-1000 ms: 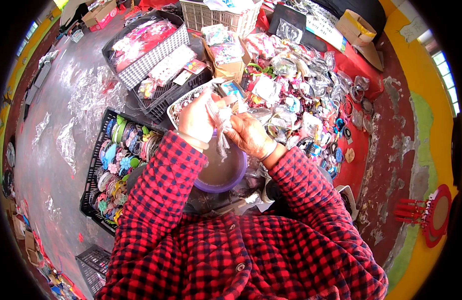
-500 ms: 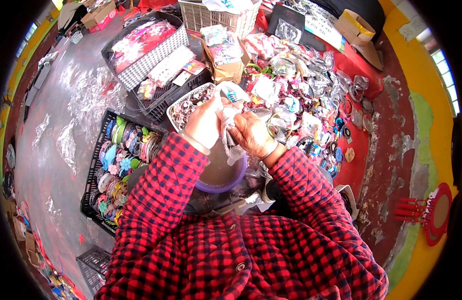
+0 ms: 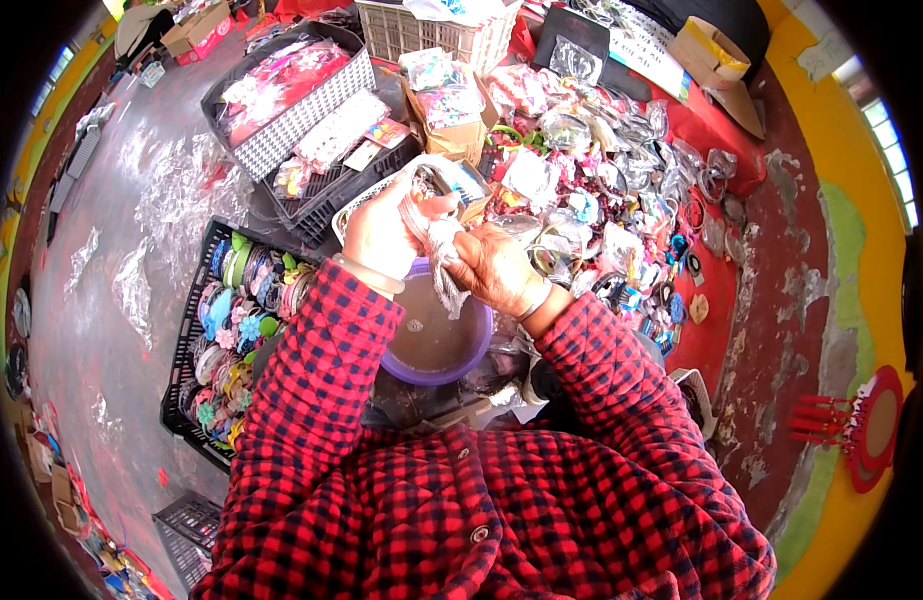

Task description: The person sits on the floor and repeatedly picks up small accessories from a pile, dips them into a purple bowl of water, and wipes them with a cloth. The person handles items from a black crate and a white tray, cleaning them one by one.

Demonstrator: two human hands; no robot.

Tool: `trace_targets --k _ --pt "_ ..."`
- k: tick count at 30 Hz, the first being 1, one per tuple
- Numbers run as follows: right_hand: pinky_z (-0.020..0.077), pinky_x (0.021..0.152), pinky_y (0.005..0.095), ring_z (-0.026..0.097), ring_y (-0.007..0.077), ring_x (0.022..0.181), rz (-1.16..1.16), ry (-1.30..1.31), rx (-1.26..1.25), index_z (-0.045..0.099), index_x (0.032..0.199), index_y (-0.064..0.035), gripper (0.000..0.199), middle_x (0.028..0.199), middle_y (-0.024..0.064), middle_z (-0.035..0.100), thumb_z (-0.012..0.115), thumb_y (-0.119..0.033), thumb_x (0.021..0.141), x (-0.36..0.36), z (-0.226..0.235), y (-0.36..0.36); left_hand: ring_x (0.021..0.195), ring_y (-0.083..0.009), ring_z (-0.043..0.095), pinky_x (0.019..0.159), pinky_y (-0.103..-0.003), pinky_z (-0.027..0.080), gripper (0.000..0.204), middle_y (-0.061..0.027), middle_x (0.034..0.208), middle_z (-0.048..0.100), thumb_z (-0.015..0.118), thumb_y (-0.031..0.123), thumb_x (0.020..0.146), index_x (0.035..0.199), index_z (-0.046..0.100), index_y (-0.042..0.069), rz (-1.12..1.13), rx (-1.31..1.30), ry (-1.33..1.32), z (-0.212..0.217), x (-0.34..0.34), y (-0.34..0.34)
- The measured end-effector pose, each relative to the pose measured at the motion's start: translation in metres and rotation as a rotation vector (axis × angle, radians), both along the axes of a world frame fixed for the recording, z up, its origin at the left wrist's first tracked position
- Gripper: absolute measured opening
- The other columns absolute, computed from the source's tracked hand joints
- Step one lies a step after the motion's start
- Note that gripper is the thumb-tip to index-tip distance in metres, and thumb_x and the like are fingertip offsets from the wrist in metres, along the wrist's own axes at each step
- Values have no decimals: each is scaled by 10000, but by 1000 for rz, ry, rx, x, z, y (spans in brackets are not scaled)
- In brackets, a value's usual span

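My left hand (image 3: pixel 379 232) is closed on a wet, greyish-white cloth (image 3: pixel 443 248). Opposite it, my right hand (image 3: pixel 501 268) pinches the same cloth, and the loose end hangs down between them. A pale curved band (image 3: pixel 433 163) shows just beyond my left fingers; whether they hold it too I cannot make out. Beneath both hands stands a purple basin (image 3: pixel 436 377) with murky water in it. My left hand covers much of a white basket (image 3: pixel 343 222) behind the basin.
A black crate (image 3: pixel 171 405) of colourful headbands stands to the left. Farther back are a grey crate (image 3: pixel 331 103) of bagged goods, a cardboard box (image 3: pixel 456 140) and a beige crate (image 3: pixel 436 40). Bagged hair accessories (image 3: pixel 621 195) pile over red cloth (image 3: pixel 709 330) at the right.
My left hand has shifted left and a little nearer, drawing away from the right hand. More cloth shows between them, and more of the basin's water is visible.
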State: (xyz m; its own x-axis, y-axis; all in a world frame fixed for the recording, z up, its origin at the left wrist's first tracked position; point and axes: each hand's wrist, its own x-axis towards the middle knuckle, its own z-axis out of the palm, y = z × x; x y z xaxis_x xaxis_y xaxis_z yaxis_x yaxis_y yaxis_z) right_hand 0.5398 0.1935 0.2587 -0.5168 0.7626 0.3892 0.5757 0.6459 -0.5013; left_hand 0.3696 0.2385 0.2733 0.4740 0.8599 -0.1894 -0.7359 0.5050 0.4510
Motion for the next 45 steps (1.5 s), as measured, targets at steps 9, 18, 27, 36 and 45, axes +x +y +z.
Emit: trace_targets --k 9,18,27,36,45 --pt "409 612 421 531 336 651 58 -83 58 478 744 -49 198 637 141 514 553 -223 800 3 2 -1 580 -193 507 576 -309 433 265 -34 533 462 498 262 880 702 516 67 101 -232 134 22 -9 0" --pt "415 564 425 533 341 615 100 -38 5 469 781 -56 177 647 139 518 550 -212 800 2 -3 -5 609 -193 507 520 -253 408 305 -28 580 462 456 311 896 747 496 49 -20 -65 192 18 -21 6" --pt "414 538 448 539 365 594 4 -7 -61 464 790 -55 194 623 160 541 537 -233 812 -2 3 -11 514 -123 389 508 -238 334 305 11 575 403 391 312 922 854 499 35 41 -140 54 10 4 -5" --pt "412 532 440 538 358 604 7 -33 -86 465 782 -62 225 633 151 537 517 -276 825 -3 8 -6 405 -68 273 417 -214 242 261 51 487 301 370 257 933 835 494 50 14 38 -101 22 -10 -2" --pt "434 581 455 554 377 648 -51 -90 -202 501 832 -73 223 676 163 569 507 -296 821 7 -5 -3 367 -59 253 361 -203 211 260 60 467 265 350 229 934 820 488 40 -32 95 -140 18 -28 5"
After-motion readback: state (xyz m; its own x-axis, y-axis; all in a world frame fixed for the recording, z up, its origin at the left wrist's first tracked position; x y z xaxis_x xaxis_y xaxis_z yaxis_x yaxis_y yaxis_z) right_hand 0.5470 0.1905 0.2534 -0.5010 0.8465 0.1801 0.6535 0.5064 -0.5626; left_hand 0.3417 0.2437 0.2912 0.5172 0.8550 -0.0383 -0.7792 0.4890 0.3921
